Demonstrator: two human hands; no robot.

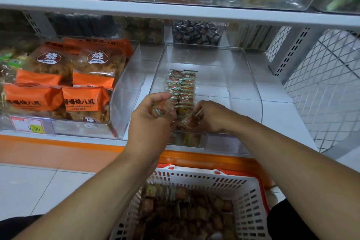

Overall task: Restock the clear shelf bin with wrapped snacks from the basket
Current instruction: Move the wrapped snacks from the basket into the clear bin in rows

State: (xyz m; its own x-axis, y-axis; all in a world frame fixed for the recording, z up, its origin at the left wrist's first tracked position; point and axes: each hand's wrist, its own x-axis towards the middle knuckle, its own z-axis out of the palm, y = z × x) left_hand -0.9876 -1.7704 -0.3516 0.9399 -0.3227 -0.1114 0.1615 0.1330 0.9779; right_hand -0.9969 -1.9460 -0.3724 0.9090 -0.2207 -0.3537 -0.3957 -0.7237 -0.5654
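A clear shelf bin [241, 76] stands on the lower shelf and holds a neat row of wrapped snacks [182, 85] along its left-middle. My left hand [153, 115] hovers over the bin's front edge, fingers curled round a few wrapped snacks. My right hand [210, 116] is just to its right inside the bin's front, pinching one wrapped snack [188, 121] at the near end of the row. Below, a white plastic basket [251, 197] with an orange rim holds many more wrapped snacks [185, 212].
A clear bin of orange snack bags [64, 84] sits to the left with a price tag [29, 124] in front. A bin of dark candies [196, 33] stands behind. A shelf with more bins runs overhead [175, 11]. A white wire mesh panel [321, 87] closes the right side.
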